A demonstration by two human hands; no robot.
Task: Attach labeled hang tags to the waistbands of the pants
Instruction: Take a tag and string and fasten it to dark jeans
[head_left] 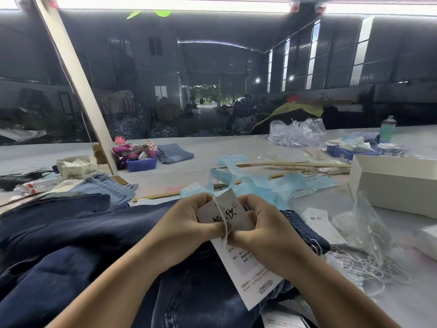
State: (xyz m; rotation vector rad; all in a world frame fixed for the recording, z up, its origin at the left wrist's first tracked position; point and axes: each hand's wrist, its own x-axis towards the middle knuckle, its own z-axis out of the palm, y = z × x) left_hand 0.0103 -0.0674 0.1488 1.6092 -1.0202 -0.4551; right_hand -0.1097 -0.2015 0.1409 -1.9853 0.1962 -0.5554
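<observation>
Dark blue denim pants (78, 237) lie piled across the near table, their waistband (305, 230) stretching right past my hands. My left hand (186, 223) and my right hand (262, 228) meet over the pants, both pinching white hang tags (227, 214) with black characters printed on them. A white string (223, 218) runs down between my fingers across the tags. A longer printed tag (250, 273) hangs below my right hand onto the denim. Another tag (319, 218) lies on the table to the right.
A tangle of white strings (369, 266) and clear plastic bags (364, 223) lie at the right. A white box (397, 183) stands behind them. Light blue plastic (260, 183), wooden sticks (307, 165), a blue bin (142, 164), folded jeans (175, 153) and a slanted post (78, 86) lie further back.
</observation>
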